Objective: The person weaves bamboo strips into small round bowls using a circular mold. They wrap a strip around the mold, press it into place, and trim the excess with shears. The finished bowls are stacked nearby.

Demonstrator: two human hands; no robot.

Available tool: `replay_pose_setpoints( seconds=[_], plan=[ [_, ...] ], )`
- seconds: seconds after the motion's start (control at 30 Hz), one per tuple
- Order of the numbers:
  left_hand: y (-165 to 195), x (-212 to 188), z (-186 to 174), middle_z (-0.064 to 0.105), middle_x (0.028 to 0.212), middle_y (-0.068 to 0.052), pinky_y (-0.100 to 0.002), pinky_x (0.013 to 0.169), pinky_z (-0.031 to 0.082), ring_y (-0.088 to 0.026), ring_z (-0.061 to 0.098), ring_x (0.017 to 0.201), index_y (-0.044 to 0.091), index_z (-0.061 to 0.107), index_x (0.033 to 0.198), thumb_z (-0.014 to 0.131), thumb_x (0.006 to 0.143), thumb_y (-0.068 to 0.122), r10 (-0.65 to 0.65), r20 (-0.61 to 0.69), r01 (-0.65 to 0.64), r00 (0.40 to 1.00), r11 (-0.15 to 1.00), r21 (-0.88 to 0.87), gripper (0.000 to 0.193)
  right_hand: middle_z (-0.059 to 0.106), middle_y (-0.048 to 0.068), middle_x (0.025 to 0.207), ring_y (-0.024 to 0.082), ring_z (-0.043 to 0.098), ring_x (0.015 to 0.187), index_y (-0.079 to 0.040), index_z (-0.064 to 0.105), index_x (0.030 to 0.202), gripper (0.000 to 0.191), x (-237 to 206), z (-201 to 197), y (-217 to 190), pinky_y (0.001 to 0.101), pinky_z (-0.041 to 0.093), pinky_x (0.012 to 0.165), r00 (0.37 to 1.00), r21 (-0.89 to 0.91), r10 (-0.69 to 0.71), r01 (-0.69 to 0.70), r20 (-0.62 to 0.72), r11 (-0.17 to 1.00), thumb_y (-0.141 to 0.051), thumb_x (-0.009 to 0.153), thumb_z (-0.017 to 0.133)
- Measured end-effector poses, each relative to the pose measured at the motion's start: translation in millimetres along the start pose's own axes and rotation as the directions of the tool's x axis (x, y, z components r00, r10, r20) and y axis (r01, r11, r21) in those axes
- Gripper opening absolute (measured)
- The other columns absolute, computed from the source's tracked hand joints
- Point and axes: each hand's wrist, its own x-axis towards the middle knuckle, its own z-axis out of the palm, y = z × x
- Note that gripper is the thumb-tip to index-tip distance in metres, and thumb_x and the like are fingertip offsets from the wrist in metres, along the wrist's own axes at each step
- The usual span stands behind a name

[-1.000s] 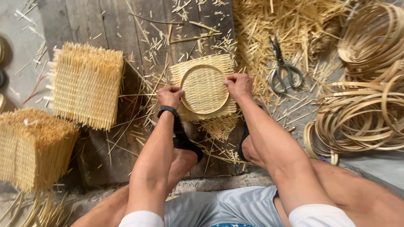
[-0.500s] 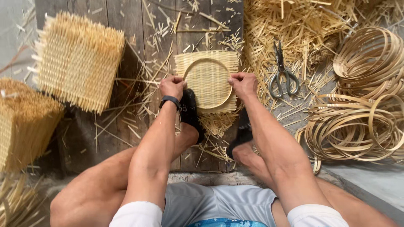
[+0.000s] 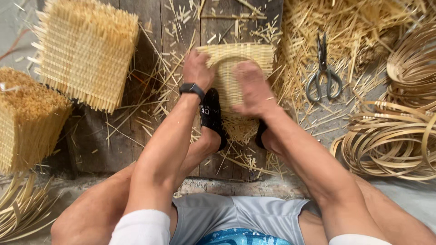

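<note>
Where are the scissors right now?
In the head view, the scissors lie on the right, on loose straw, just right of the woven mat and above the coiled bamboo strips.

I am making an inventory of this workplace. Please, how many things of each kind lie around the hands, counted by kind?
Square woven bamboo mat under the left hand and right hand: 1
Stacks of square woven bamboo mats: 2
Grey metal scissors: 1
Piles of coiled bamboo hoops: 2
Total: 6
</note>
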Motion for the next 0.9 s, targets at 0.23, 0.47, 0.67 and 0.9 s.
replay_pose_setpoints(
  seconds=[0.23, 0.47, 0.67, 0.9],
  plan=[
    [-0.2, 37.2, 69.0, 0.067, 0.123, -0.006, -0.047, 0.101, 0.046, -0.028, 0.058, 0.113, 0.022, 0.08, 0.114, 0.069, 0.098, 0.031, 0.396, -0.113, -0.411, 0.911, 0.891, -0.193, 0.022, 0.023, 0.023, 0.166, 0.041, 0.02, 0.157, -0.009, 0.029, 0.164, 0.084, 7.9, 72.0, -27.0, 0.0621, 0.013, 0.131, 0.929, -0.573, -0.225, 0.016, -0.295, 0.819, -0.042, 0.096, 0.067],
    [6.5, 42.6, 65.8, 0.065, 0.115, -0.005, -0.039, 0.098, 0.052, -0.024, 0.061, 0.107, 0.018, 0.079, 0.107, 0.065, 0.1, 0.031, 0.331, -0.077, -0.339, 0.941, 0.909, -0.242, 0.021, 0.038, 0.026, 0.149, 0.041, 0.029, 0.143, -0.001, 0.05, 0.144, 0.085, 4.2, 45.2, -18.7, 0.0571, 0.023, 0.118, 0.983, -0.123, -0.168, 0.158, -0.079, 0.98, -0.038, 0.07, 0.069],
    [3.1, 50.4, 60.5, 0.072, 0.102, -0.01, -0.038, 0.079, 0.055, -0.025, 0.068, 0.088, 0.011, 0.076, 0.11, 0.064, 0.104, 0.026, 0.3, 0.058, -0.261, 0.952, 0.897, -0.356, 0.019, 0.068, 0.017, 0.121, 0.03, 0.063, 0.113, -0.003, 0.066, 0.127, 0.034, 47.7, 26.3, 56.5, 0.0391, 0.052, 0.1, 0.868, 0.395, 0.105, 0.111, -0.485, 0.912, -0.027, 0.102, 0.065],
    [2.5, 49.8, 77.1, 0.07, 0.071, -0.014, -0.033, 0.059, 0.048, -0.017, 0.061, 0.06, 0.005, 0.079, 0.094, 0.071, 0.097, 0.029, 0.11, 0.035, -0.085, 0.993, 0.899, -0.429, 0.024, 0.064, 0.013, 0.07, 0.021, 0.057, 0.066, 0.001, 0.069, 0.082, 0.038, 74.6, 75.0, 83.8, 0.0378, 0.048, 0.066, 0.884, 0.735, 0.461, -0.262, -0.076, 0.625, -0.028, 0.107, 0.065]
  ],
)
